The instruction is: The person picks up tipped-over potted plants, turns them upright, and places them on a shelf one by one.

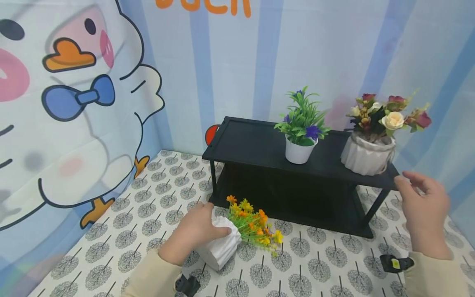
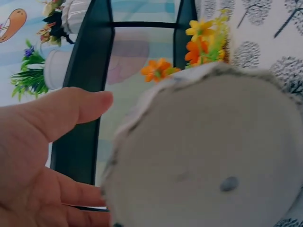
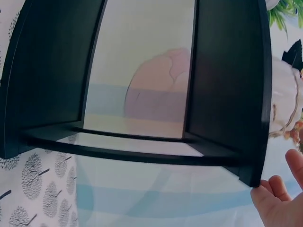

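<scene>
My left hand (image 1: 200,229) holds a white fluted flower pot (image 1: 222,243) with orange and yellow artificial flowers (image 1: 252,225). The pot is tipped over low at the table, flowers pointing right and its round base (image 2: 203,151) facing the left wrist camera. My thumb (image 2: 90,106) lies along the pot's upper side in the head view. At the right end of a black two-tier shelf (image 1: 248,138), my right hand (image 1: 424,206) has a fingertip right at the top board's front corner, its fingers loosely bent and holding nothing.
On the shelf's top board stand a small white pot (image 1: 299,152) with purple flowers and a white pot tied with cord (image 1: 367,156), holding roses. The tree-patterned tablecloth (image 1: 315,264) spreads in front. Behind hangs a striped backdrop (image 1: 237,62) with a cartoon duck.
</scene>
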Demonstrator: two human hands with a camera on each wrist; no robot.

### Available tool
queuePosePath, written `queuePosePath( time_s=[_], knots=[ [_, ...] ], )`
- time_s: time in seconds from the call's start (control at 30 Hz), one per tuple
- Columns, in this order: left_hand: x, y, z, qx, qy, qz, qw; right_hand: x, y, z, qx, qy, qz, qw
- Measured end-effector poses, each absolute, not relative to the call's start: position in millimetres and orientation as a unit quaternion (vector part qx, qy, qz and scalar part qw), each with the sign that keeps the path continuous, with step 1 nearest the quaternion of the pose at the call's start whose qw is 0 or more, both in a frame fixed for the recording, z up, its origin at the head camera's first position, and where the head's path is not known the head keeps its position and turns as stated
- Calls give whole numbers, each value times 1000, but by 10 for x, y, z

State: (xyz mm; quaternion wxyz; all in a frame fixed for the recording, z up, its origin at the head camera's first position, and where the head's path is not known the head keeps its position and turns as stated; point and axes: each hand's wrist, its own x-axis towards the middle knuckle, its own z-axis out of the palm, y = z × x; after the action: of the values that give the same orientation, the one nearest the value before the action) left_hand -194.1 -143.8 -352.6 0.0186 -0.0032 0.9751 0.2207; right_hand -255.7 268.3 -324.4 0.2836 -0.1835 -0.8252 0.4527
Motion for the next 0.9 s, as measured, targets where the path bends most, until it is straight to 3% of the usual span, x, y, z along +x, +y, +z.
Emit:
queuePosePath(
  time_s=[0.33,0.6,0.9],
  knots=[
    [-1948,-1353,-3663,3,978,205,31,-2695,2855,-3400,-223,-792,533,195],
    [-1929,-1309,-3687,15,982,185,31,-2761,2880,-3379,-161,-672,698,186],
    [-1984,-1261,-3631,25,985,159,64,-2837,2825,-3350,-209,-670,681,210]
  ],
)
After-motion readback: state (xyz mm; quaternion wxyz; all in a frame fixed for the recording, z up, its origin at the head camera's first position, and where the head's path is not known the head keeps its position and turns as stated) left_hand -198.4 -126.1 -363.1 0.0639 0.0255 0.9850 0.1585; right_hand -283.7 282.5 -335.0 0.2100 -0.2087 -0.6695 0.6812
